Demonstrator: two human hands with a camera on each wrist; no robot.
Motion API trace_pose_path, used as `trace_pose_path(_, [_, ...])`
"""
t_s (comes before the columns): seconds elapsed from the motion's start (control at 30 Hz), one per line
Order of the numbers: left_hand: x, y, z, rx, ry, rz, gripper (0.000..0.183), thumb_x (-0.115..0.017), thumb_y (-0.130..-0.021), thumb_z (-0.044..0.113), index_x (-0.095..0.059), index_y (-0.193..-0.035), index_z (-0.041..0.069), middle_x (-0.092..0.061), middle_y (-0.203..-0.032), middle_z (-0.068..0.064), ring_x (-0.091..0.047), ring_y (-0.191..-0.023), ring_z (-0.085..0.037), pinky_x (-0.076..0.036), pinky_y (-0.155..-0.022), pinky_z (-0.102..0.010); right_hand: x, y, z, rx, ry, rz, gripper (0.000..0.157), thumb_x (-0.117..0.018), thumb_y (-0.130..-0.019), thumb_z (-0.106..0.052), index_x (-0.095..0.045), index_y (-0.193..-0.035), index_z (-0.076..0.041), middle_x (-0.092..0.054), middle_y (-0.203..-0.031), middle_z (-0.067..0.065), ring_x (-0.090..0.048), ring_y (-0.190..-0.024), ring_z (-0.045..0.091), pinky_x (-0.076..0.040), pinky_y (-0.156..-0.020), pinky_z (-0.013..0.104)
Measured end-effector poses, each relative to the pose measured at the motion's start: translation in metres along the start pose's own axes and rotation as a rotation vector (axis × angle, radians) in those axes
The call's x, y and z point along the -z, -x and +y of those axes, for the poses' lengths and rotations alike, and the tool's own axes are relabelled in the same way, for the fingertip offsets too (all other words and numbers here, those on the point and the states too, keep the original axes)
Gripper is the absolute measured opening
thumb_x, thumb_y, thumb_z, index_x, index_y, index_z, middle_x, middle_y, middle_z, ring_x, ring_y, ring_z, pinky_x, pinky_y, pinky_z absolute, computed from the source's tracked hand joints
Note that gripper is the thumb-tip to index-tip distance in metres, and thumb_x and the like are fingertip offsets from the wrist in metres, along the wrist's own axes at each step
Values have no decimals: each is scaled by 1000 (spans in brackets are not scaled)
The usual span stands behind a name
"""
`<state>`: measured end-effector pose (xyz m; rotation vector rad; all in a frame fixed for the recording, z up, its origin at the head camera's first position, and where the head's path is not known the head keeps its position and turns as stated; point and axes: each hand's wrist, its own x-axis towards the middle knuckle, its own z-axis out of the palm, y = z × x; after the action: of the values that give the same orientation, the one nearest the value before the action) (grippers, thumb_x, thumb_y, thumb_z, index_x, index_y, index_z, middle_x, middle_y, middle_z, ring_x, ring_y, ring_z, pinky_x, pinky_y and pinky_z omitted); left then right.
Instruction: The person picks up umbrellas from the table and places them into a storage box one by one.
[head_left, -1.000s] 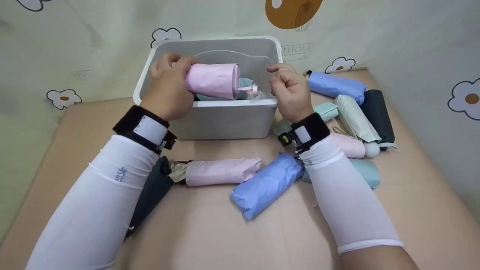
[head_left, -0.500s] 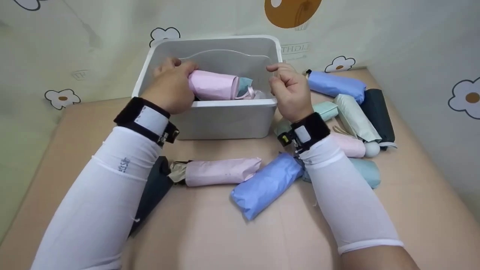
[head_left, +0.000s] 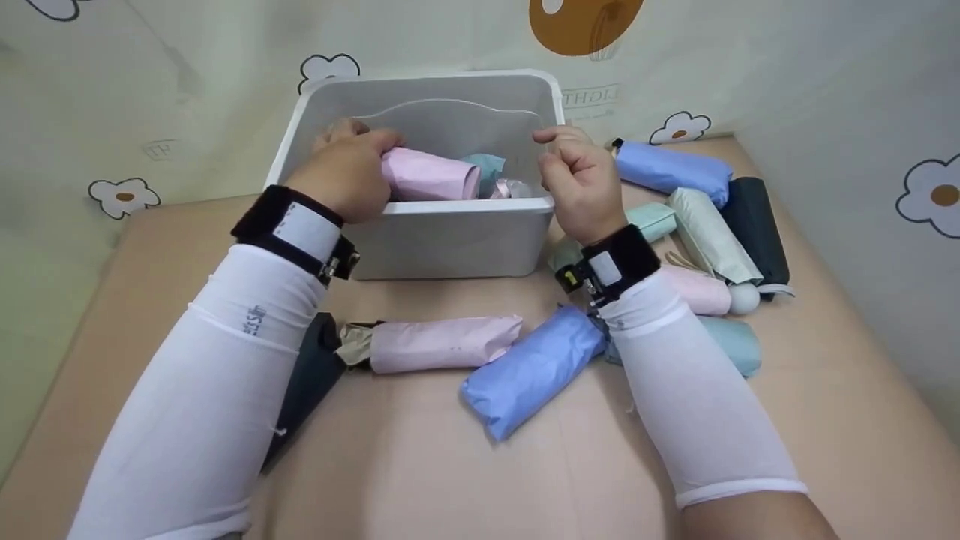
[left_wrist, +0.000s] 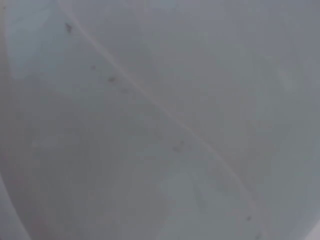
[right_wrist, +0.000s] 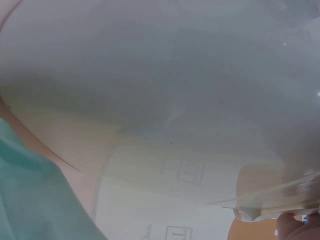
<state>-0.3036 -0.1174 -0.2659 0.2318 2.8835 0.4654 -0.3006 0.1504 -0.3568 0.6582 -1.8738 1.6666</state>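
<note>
My left hand (head_left: 341,172) reaches into a white plastic bin (head_left: 450,244) and grips a pink folded umbrella (head_left: 431,175). The umbrella lies slanted, its open end toward the right, and the front wall hides its lower side. Beside it in the bin show a teal folded umbrella (head_left: 487,169) and a clear rounded piece (head_left: 516,189). My right hand (head_left: 581,180) curls its fingers over the bin's right rim. In the right wrist view its fingers (right_wrist: 295,229) meet the rim at the lower right corner. Pale bin wall (left_wrist: 160,140) fills the left wrist view.
In front of the bin lie a dark umbrella (head_left: 307,390), a pink one (head_left: 446,343) and a blue one (head_left: 532,371). More rest at the right: blue (head_left: 675,166), dark (head_left: 757,232), pale green (head_left: 712,236), mint (head_left: 651,221) and teal (head_left: 731,345). A patterned curtain (head_left: 187,97) stands behind.
My left hand has lowered the pink umbrella deeper into the bin, its right end tilting down and its strap dropping. My right hand has stayed on the rim.
</note>
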Motion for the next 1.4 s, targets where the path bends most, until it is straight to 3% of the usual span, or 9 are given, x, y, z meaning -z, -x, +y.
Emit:
trace_pose_path(0.6, [-1,1,0,-3,-16,11,56,-48,-101,9,-51,-154,24,-23,-169,-21,-25,-147,-48,-34,-116,-65,-1,0,2,21,10,2,35,-51,-91,6,-44,-57,10,-48,-64,-12,-67,-110,18,-48,-108,38])
trace_pose_path(0.9, [-2,0,0,2,-10,4,55,-50,-102,10,-51,-155,25,-22,-170,-20,-25,-148,-47,-33,-117,-65,-1,0,3,14,4,-2,35,-50,-92,7,-44,-58,12,-49,-65,-10,-66,-113,30,-47,-109,38])
trace_pose_path(1.07, [-2,1,-1,-5,-6,-6,52,-54,-100,10,-56,-150,26,-23,-168,-20,-26,-146,-47,-34,-117,-62,-1,0,2,9,0,-3,36,-50,-92,6,-44,-58,11,-48,-63,-9,-66,-111,22,-47,-109,39])
trace_pose_path(1.17, [-1,2,-2,-27,4,-24,44,-50,-98,5,-66,-135,22,-35,-160,-19,-37,-136,-45,-42,-106,-55,-1,-1,1,6,-7,-4,36,-50,-92,5,-44,-57,11,-48,-61,-8,-66,-110,21,-46,-109,39])
trace_pose_path(1.27, [-1,4,-3,-43,9,-47,47,-42,-91,-3,-71,-121,17,-43,-151,-18,-46,-121,-40,-47,-91,-47,-1,0,1,6,-7,-3,36,-50,-93,5,-44,-57,11,-49,-61,-9,-66,-111,23,-46,-109,38])
trace_pose_path(1.4, [-1,5,-3,-50,7,-60,56,-36,-86,-8,-71,-122,16,-45,-150,-17,-51,-112,-38,-46,-83,-42,-1,0,2,10,-5,1,36,-50,-92,6,-44,-57,12,-49,-62,-9,-66,-112,27,-46,-109,38])
